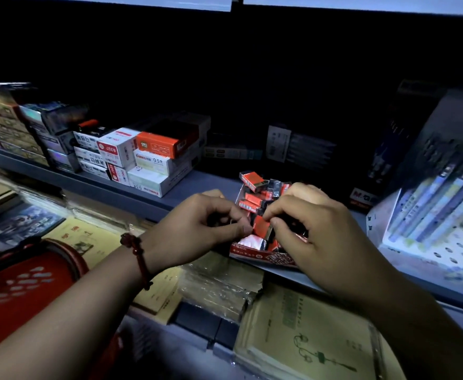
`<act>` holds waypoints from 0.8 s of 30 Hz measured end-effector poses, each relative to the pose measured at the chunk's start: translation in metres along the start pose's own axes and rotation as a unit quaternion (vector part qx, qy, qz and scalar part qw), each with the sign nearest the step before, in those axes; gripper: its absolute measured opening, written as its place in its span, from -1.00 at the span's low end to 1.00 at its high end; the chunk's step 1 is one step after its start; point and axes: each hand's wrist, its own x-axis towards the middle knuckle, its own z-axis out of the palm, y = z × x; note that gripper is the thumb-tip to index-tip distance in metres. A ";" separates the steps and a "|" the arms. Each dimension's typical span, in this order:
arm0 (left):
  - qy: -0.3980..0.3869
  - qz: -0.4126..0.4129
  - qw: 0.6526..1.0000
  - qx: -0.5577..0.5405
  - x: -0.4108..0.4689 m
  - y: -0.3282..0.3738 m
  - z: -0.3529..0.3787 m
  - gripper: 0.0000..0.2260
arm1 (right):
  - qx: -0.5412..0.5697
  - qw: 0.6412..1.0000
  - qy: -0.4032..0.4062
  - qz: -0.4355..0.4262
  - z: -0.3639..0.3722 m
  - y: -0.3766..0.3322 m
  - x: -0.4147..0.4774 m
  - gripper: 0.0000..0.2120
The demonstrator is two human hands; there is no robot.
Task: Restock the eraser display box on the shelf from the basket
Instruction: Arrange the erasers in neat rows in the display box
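A red display box [263,257] stands on the grey shelf [197,187], piled with several red-and-black wrapped erasers [253,200]. One more eraser [252,178] lies on top at the back. My left hand [197,229] and my right hand [318,231] meet over the box's front. Their fingertips pinch one red eraser [262,226] between them. The red basket [24,281] hangs at my left forearm; its inside is hidden.
White and orange refill boxes [148,157] are stacked on the shelf to the left. A pen rack [438,209] stands at the right. Notebooks [307,338] and wrapped packs [219,286] lie on the lower shelf. The shelf's back is dark.
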 end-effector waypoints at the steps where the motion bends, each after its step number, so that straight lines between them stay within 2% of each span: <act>1: 0.011 -0.005 1.000 -0.011 -0.003 -0.003 0.002 -0.92 | 0.002 1.000 0.001 -0.002 0.001 0.000 -0.001 -0.87; 4: 0.021 -0.023 0.999 -0.030 -0.007 -0.006 0.003 -0.86 | 0.004 1.000 0.008 -0.009 0.002 0.001 -0.002 -0.88; 9: -0.095 -0.077 0.990 0.067 0.004 0.012 -0.013 -0.92 | 0.004 1.000 0.011 0.004 0.003 -0.001 0.000 -0.89; 11: -0.111 -0.095 0.986 0.080 0.007 0.017 -0.015 -0.95 | -0.001 1.000 0.009 0.003 0.004 -0.001 -0.002 -0.88; 18: -0.098 -0.120 0.988 0.021 0.008 0.020 -0.015 -0.96 | -0.012 1.000 0.011 -0.008 0.003 0.002 -0.008 -0.87; 24: -0.085 -0.137 0.986 -0.047 0.003 0.019 -0.014 -0.93 | -0.002 1.000 0.018 0.017 0.004 0.002 -0.005 -0.86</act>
